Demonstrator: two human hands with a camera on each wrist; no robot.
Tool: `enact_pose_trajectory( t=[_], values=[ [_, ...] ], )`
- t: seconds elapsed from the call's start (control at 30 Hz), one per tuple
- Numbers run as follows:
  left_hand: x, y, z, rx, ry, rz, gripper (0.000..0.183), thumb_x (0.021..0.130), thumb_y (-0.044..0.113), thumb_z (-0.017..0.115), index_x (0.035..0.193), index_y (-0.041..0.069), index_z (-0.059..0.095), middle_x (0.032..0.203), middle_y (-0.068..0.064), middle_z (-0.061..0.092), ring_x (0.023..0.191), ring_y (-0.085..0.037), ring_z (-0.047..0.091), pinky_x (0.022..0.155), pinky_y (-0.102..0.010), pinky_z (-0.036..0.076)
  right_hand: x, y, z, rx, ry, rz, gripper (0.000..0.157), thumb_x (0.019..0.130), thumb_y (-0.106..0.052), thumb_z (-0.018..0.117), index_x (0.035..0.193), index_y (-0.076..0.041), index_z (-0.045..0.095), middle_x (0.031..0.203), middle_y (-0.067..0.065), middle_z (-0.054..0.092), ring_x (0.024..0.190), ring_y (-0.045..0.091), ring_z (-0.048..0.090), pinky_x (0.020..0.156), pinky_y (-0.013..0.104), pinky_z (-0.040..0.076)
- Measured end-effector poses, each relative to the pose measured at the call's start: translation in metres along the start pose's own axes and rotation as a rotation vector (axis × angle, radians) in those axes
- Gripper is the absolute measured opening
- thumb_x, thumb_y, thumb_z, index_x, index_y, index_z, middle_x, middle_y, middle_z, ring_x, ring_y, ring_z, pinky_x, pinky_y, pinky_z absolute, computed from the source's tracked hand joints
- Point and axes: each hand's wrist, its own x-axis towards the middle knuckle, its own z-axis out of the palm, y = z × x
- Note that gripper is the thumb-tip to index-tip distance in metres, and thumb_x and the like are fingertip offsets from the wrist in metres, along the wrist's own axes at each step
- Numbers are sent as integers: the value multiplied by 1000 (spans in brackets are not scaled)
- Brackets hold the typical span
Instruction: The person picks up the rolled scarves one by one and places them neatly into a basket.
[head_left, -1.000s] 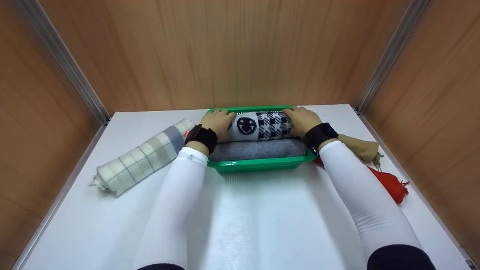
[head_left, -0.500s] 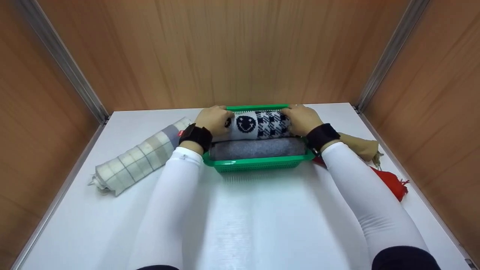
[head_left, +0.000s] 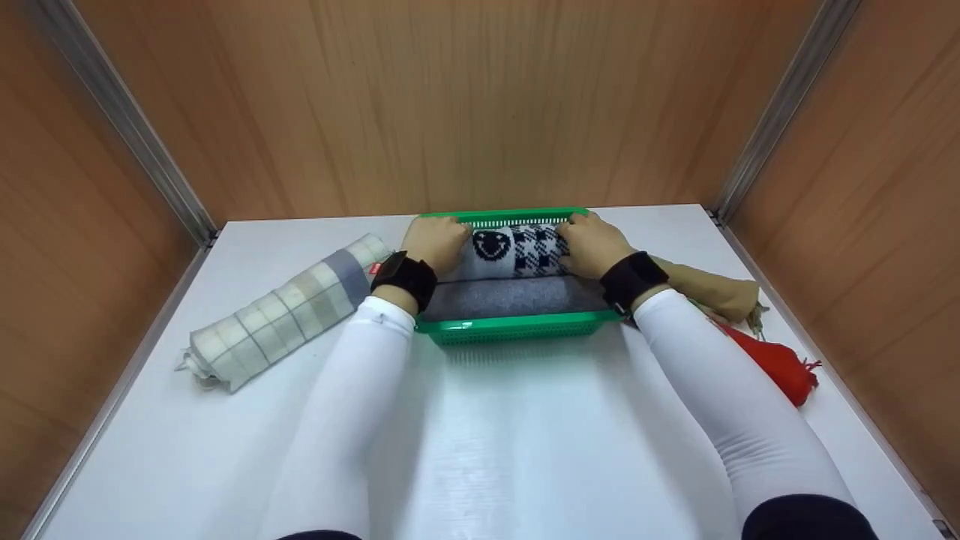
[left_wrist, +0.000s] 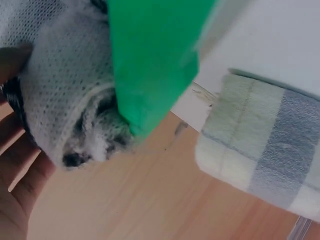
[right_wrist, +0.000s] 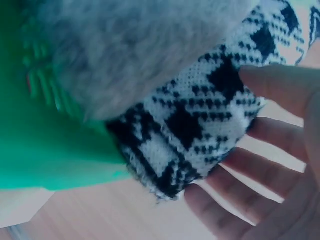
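Observation:
A rolled black-and-white knitted scarf (head_left: 535, 250), with a smiley face and houndstooth checks, lies in the back half of a green plastic basket (head_left: 517, 328). My left hand (head_left: 435, 244) grips its left end; in the left wrist view the thumb lies on the knit and the fingers pass behind it. At the roll's other end my right hand (head_left: 596, 246) holds the checked part between thumb (right_wrist: 280, 87) and fingers. A grey fuzzy roll (head_left: 517, 298) sits in front of the scarf inside the basket.
To the left lies a rolled cream-and-grey checked scarf (head_left: 277, 319) on the white table (head_left: 480, 450). A tan roll (head_left: 709, 289) and a red fringed roll (head_left: 776, 367) lie right, partly behind my right arm. Wooden panels (head_left: 480, 105) enclose the back and sides.
My right hand has shifted left along the knitted scarf, covering more of its checks. My left hand moved slightly left, then back right. The grey roll stays in the basket.

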Motion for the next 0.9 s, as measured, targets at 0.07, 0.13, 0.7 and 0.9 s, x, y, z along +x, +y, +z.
enact_pose_trajectory(
  t=[0.07,0.13,0.7,0.9],
  values=[
    [2,3,1,17,-33,-24,21,104,6,63,114,6,81,112,-18,79,100,-39,78,82,-55,65,1,0,1,14,-30,13,55,98,-23,79,144,1,64,140,28,64,135,47,59,110,61,54],
    [4,6,2,18,-71,-48,24,106,6,59,116,5,81,121,-20,76,106,-40,76,85,-55,65,2,0,3,23,-54,23,58,99,-25,78,148,1,62,143,29,63,136,48,58,112,61,53],
    [-6,24,-13,-84,-353,-113,32,109,0,50,135,-4,69,135,-26,71,124,-43,71,106,-54,59,10,6,11,90,-169,-12,49,105,-19,66,150,1,62,147,29,64,140,47,58,120,59,46],
    [-9,23,-14,-91,-381,-93,35,110,1,49,143,-7,61,140,-28,67,129,-44,68,110,-55,57,13,5,13,79,-185,-20,48,106,-17,62,149,2,61,146,30,64,140,49,57,121,59,46]
  ],
)
